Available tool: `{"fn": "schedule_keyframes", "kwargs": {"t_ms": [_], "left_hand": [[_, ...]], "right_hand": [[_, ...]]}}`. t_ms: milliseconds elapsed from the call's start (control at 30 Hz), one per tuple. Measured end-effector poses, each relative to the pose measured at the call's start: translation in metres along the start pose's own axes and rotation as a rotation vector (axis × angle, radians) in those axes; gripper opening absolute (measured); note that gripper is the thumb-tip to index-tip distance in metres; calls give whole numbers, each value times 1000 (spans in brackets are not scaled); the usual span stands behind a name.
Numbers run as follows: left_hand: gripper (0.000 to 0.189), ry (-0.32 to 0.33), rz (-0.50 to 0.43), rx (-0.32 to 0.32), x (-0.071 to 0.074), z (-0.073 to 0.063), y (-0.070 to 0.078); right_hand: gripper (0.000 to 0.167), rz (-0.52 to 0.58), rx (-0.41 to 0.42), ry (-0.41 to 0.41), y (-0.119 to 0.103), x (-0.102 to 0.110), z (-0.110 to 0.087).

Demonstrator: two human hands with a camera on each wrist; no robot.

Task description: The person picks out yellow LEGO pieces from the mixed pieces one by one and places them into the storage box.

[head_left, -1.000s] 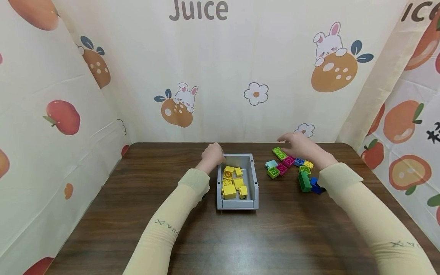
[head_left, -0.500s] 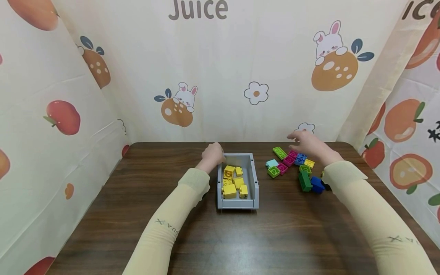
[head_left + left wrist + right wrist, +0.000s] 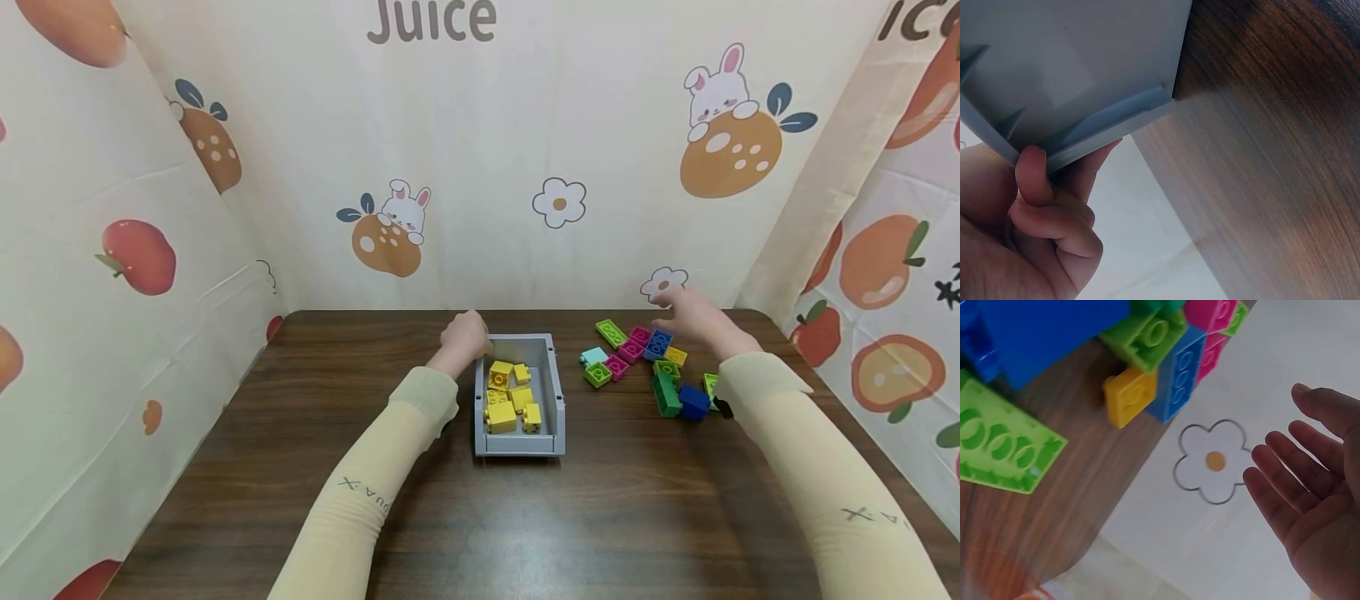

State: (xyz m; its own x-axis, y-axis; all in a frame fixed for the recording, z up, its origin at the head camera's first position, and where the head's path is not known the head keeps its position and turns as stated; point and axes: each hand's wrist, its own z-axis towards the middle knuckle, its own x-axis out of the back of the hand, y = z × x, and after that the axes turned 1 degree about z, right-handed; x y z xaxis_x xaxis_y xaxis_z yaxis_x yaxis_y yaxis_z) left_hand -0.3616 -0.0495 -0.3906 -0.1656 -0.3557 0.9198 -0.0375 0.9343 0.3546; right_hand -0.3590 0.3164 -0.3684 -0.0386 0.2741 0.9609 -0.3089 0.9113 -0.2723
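Observation:
My left hand [image 3: 463, 335] grips the back left corner of a grey bin [image 3: 519, 447]. The left wrist view shows thumb and fingers pinching the bin's rim [image 3: 1100, 132]. Several yellow toy bricks [image 3: 501, 418] lie inside the bin. To the right, my right hand [image 3: 693, 315] hovers beyond a loose brick pile, fingers spread and holding nothing. Nearest to it are a blue brick [image 3: 657, 343] and a small yellow brick [image 3: 675, 357]. In the right wrist view the open palm [image 3: 1322, 531] faces the camera, apart from the bricks.
More bricks lie right of the bin: a long light green one [image 3: 611, 334], a pale blue one [image 3: 593, 357], a magenta one [image 3: 617, 367], a dark green one [image 3: 665, 395] and a large blue one [image 3: 693, 402]. A printed curtain [image 3: 480, 250] rises behind the brown table [image 3: 495, 525].
My right hand has moved right over the brick pile, uncovering the blue and yellow bricks and a light green one by the sleeve. The left hand and bin stay in place.

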Motion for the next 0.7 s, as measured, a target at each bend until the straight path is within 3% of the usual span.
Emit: {"fn": "schedule_keyframes", "kwargs": {"t_ms": [200,700], "left_hand": [[17,0,-2,-2,0,0,-1],[14,-4,-16,-15,1,0,-1]], "right_hand": [[46,13,-59,-14,12,-5,-4],[50,62,-184,-135,32,-18,-16]]}}
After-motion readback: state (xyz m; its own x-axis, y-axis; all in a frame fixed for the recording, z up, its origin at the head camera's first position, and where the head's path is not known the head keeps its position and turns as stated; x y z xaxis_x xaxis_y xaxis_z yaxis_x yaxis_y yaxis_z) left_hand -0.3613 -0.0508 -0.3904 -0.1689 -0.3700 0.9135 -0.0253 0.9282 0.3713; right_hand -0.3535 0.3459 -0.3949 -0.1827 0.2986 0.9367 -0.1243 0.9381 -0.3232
